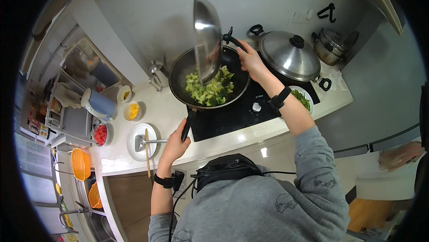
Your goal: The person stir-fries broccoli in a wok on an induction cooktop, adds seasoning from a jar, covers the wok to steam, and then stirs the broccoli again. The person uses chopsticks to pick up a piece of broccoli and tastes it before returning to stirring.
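My right hand [249,59] grips the black handle of a domed steel lid [207,37], which is tilted on its edge over the black wok [177,84]. Chopped green broccoli [214,89] lies in the wok, partly hidden behind the lid's lower edge. Around the wok's long black handle [189,123] my left hand [176,143] is closed. Near that hand, a metal spatula [140,142] and wooden chopsticks [147,155] rest across a white plate [134,149].
A second lidded wok [288,54] stands on the right of the black cooktop [228,124]. Below it is a plate of chopped greens [301,99]. Bowls of yellow food [133,111] and red pieces [100,134], a blue kettle [100,104] and a metal pot [159,74] stand left.
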{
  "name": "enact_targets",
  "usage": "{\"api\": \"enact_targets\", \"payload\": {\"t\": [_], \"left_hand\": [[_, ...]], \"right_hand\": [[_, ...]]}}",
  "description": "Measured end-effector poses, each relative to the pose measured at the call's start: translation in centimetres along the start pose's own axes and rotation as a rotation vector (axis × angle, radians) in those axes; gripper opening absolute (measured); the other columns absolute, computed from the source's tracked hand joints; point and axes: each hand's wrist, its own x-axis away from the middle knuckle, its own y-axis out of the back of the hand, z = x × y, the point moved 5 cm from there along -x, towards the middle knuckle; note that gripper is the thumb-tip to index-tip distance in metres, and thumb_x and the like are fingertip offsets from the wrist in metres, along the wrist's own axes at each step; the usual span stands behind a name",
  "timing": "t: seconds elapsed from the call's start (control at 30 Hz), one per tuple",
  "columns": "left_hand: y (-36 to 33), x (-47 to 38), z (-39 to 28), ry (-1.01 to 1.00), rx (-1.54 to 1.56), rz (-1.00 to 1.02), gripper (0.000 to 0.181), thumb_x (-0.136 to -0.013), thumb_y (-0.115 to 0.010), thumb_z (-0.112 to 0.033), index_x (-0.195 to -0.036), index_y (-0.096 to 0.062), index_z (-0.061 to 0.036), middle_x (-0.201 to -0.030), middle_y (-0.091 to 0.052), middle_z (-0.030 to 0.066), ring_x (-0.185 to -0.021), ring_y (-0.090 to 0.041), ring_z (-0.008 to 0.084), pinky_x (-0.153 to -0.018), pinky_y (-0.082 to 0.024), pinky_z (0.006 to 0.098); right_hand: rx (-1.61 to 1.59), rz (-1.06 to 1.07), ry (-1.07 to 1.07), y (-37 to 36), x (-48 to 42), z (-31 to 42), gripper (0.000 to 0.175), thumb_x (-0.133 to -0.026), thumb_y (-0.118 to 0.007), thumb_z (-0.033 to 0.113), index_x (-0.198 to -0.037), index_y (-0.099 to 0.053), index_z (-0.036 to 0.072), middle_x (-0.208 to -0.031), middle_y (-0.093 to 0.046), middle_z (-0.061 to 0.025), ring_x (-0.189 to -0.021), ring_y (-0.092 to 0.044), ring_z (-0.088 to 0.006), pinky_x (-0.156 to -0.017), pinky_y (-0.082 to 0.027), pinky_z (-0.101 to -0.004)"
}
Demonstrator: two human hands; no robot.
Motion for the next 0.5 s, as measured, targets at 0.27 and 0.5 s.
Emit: {"api": "enact_targets", "payload": {"t": [0.27, 0.5], "left_hand": [[0.0, 0.2, -0.3, 0.058, 0.022, 0.003, 0.069, -0.080, -0.060, -0.005, -0.146, -0.039, -0.0038, -0.107, -0.064, 0.0252, -0.088, -0.062, 0.0327, -0.084, -0.048, 0.0331], [0.0, 0.5, -0.3, 0.003, 0.018, -0.076, 0.065, -0.081, -0.061, -0.005, -0.144, -0.043, -0.0049, -0.108, -0.065, 0.0231, -0.089, -0.063, 0.0304, -0.084, -0.049, 0.0331]], "right_hand": [[-0.142, -0.016, 0.000, 3.0, -1.7, -0.1, 0.046, -0.100, -0.056, 0.024, -0.145, -0.045, 0.018, -0.073, -0.041, 0.0070, -0.057, -0.035, -0.0045, -0.047, -0.030, -0.0213], [0.386, -0.410, 0.590, 13.9, -3.1, 6.8, 0.042, -0.098, -0.057, 0.025, -0.133, -0.057, 0.002, -0.130, -0.062, -0.0157, -0.120, -0.058, -0.0226, -0.102, -0.043, -0.0331]]}}
